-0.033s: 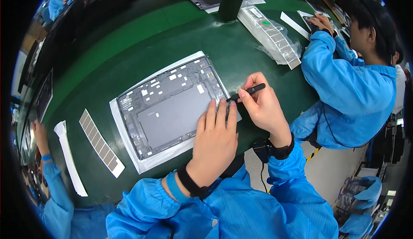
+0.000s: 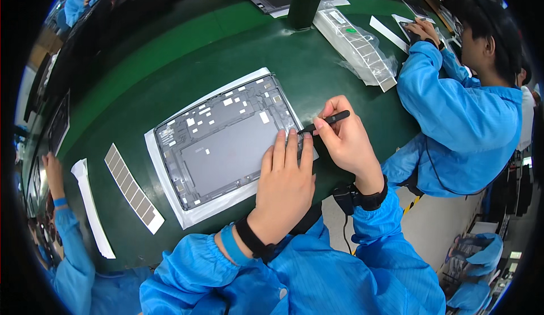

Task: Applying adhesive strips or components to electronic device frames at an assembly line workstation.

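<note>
A grey tablet back housing [image 2: 226, 148], dotted with small white pads, lies inner side up on a white sheet [image 2: 195, 217]. My left hand [image 2: 286, 184] rests on its near right corner, fingers stretched out over the edge and holding nothing. Just right of it, my right hand [image 2: 343, 136] pinches slim black tweezers [image 2: 328, 121]. Their tip points left to the housing's right edge, beside my left fingertips. Whatever the tip touches is too small to make out.
Left of the housing lie a strip of grey rectangular stickers [image 2: 133, 190] and a white strip [image 2: 93, 213]. Behind stand a dark green post [image 2: 306, 3] and a plastic-wrapped sticker sheet [image 2: 357, 45]. A co-worker in blue [image 2: 459, 105] sits at the right; another person's arm [image 2: 65, 224] is at the left.
My left hand has shifted very slightly to the right on the housing. My right hand with the tweezers stays nearly still.
</note>
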A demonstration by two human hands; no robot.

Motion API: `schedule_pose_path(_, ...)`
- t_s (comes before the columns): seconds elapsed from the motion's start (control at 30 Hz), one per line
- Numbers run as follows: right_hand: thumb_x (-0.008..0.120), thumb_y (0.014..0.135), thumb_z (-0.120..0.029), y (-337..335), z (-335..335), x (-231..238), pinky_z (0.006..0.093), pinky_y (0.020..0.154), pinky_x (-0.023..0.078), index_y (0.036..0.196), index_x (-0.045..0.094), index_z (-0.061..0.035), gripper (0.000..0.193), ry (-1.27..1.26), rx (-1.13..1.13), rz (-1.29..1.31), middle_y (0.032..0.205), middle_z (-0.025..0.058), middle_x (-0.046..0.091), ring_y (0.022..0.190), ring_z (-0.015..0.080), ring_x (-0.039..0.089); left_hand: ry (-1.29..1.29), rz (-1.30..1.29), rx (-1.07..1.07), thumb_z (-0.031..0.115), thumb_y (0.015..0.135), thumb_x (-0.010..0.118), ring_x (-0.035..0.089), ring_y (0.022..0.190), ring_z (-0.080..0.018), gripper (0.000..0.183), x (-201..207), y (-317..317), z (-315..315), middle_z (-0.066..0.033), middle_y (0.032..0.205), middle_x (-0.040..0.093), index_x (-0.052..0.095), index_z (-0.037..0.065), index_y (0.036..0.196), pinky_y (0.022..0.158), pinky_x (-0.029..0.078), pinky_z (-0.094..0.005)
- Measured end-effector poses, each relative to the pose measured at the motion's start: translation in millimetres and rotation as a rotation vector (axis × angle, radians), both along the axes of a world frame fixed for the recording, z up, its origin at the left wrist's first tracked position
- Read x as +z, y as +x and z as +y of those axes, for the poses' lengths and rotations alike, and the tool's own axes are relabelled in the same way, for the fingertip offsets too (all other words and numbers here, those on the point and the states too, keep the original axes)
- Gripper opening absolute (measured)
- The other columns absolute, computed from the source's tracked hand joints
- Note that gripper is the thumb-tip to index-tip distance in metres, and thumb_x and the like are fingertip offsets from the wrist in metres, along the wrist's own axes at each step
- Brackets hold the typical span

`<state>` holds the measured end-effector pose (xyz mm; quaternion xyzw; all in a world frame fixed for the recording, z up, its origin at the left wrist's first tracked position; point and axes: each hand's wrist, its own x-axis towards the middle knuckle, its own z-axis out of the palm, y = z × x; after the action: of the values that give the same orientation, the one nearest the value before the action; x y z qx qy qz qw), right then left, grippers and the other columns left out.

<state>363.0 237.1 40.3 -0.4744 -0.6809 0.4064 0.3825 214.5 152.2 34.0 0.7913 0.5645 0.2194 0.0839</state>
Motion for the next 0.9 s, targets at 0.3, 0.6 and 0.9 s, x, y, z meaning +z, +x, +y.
schedule_pose_path(0.3, 0.061, 0.094, -0.009, 6.8, 0.5, 2.6, 0.0285, 0.058, 0.046, 0.098, 0.052, 0.0027, 0.016, 0.020, -0.008, -0.060, 0.078, 0.0105, 0.060, 0.063, 0.0139, 0.060, 0.038, 0.356, 0.033, 0.035, 0.084, 0.068, 0.048, 0.128, -0.0362, 0.059, 1.5, 19.9, 8.8, -0.0271, 0.130, 0.056, 0.051, -0.001, 0.128, 0.110, 0.033, -0.0438)
schedule_pose_path(0.6, 0.055, 0.102, -0.018, 24.1, 8.1, -8.3, 0.0203, 0.056, 0.040, 0.106, 0.060, 0.0032, 0.023, 0.240, -0.276, 0.345, 0.077, 0.0064, 0.064, 0.062, 0.0074, 0.055, 0.058, 0.220, 0.179, 0.029, 0.087, 0.060, 0.046, 0.129, -0.0426, 0.046, -4.5, 35.9, 2.4, -0.0322, 0.133, 0.051, 0.052, 0.003, 0.125, 0.109, 0.030, -0.0529)
schedule_pose_path(0.9, 0.048, 0.105, -0.024, 17.8, 12.9, -29.2, 0.0237, 0.068, 0.047, 0.118, 0.059, 0.0023, 0.032, -0.014, -0.066, 0.320, 0.098, 0.0157, 0.071, 0.084, 0.0144, 0.066, 0.032, 0.276, 0.100, 0.027, 0.091, 0.056, 0.045, 0.131, -0.0410, 0.061, -5.0, 24.5, -1.9, -0.0325, 0.133, 0.051, 0.040, 0.002, 0.144, 0.110, 0.028, -0.0566)
